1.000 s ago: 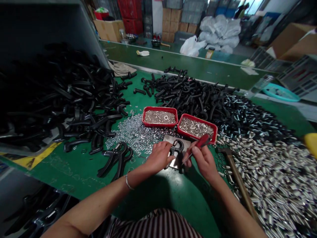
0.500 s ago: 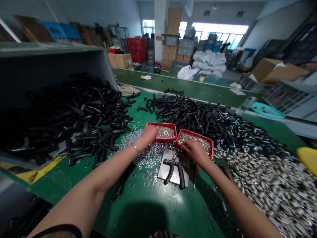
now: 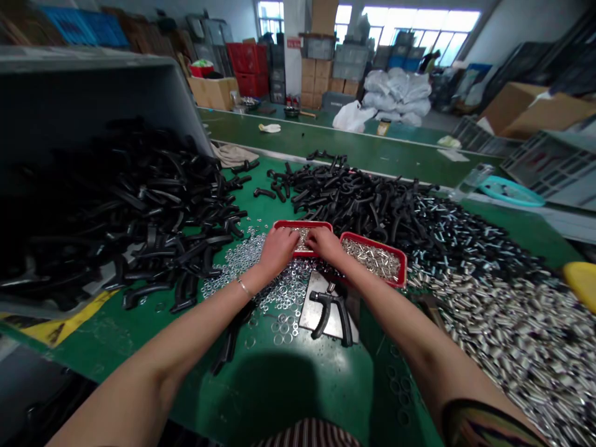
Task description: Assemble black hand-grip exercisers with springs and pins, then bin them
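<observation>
Left grip [image 3: 278,247] and right grip [image 3: 325,243] reach into a red tray [image 3: 302,223] of small metal parts [image 3: 302,239], whether pinching any I cannot tell, while a black two-legged handle [image 3: 328,298] lies on a metal plate [image 3: 308,313] nearer me.

Washed-out windows [image 3: 419,31] at one o'clock, dimmer, cool light below.
Glare whitens the green table [image 3: 354,363] at six o'clock, above a soft-edged dark shadow [image 3: 270,385]; the grey bin [image 3: 93,59] at ten o'clock sinks to near black inside. Wide-angle stretch smears the corners, and the background looks soft.
</observation>
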Demonstrator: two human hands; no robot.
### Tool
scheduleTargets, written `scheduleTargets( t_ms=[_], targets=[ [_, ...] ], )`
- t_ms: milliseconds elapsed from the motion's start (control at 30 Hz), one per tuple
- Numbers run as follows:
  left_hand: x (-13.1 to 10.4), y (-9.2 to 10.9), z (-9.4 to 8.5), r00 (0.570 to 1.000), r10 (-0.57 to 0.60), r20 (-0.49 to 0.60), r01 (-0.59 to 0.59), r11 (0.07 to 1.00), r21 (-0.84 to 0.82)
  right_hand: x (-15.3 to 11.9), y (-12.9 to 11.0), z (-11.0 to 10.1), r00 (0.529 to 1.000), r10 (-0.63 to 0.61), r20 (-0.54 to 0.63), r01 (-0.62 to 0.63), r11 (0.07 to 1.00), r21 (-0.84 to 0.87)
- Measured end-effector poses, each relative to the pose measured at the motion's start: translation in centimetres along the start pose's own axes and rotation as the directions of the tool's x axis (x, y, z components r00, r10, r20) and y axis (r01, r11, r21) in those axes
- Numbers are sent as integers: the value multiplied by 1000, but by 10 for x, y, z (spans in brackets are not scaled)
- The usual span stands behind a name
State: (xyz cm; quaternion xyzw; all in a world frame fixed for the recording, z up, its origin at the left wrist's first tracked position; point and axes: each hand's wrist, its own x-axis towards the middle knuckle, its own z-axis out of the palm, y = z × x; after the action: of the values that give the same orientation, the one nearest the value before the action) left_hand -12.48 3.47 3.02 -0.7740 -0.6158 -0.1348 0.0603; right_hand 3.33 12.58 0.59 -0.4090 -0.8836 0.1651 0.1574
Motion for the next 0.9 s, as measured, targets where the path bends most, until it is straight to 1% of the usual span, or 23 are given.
scheduleTargets(
  t_ms=[67,133,167,233,300,333,367,433,467,500,567,633,700,767,833,900],
  targets=[
    [-21,21,-7,995,99,0,-98,990,-101,0,2,2,1000,-1,-30,3,998,69],
    [-44,47,-11,971,232,63,-218,960,-179,1,2,2,998,-3,-70,14,989,145],
    [-53,60,-11,956,276,95,-253,946,-203,1,2,0,995,2,-96,16,983,184],
    [-66,81,-7,943,303,140,-270,938,-217,-5,-1,-6,988,31,-151,7,970,243],
    [-70,93,0,942,293,160,-262,946,-192,-22,-5,-15,976,87,-198,-15,941,338],
    [-70,97,3,942,292,163,-264,949,-172,-35,-7,-20,970,124,-209,-23,904,427],
    [-69,98,5,943,292,162,-269,951,-150,-51,-10,-24,965,161,-205,-27,844,535],
    [-66,99,9,943,297,150,-282,953,-112,-89,-13,-32,962,223,-156,-33,664,747],
    [-65,99,9,944,297,145,-285,954,-97,-110,-14,-36,963,241,-120,-43,580,813],
    [-64,99,9,944,294,147,-285,955,-83,-130,-15,-39,962,258,-90,-60,520,852],
    [-64,100,8,939,304,163,-299,953,-51,-166,-12,-43,947,317,-57,-94,440,893],
    [-64,103,7,919,347,187,-349,937,-27,-193,-7,-46,913,405,-55,-112,377,920],
    [-63,107,7,888,412,206,-415,909,-28,-211,-2,-48,877,477,-52,-115,314,943],
    [-62,110,7,855,469,222,-470,881,-50,-221,1,-50,860,509,-31,-115,252,961],
    [-60,112,9,828,509,235,-510,858,-64,-226,0,-51,867,497,19,-138,203,969],
    [-60,110,9,809,534,246,-537,841,-61,-227,-4,-51,879,471,74,-176,177,968]
  ],
)
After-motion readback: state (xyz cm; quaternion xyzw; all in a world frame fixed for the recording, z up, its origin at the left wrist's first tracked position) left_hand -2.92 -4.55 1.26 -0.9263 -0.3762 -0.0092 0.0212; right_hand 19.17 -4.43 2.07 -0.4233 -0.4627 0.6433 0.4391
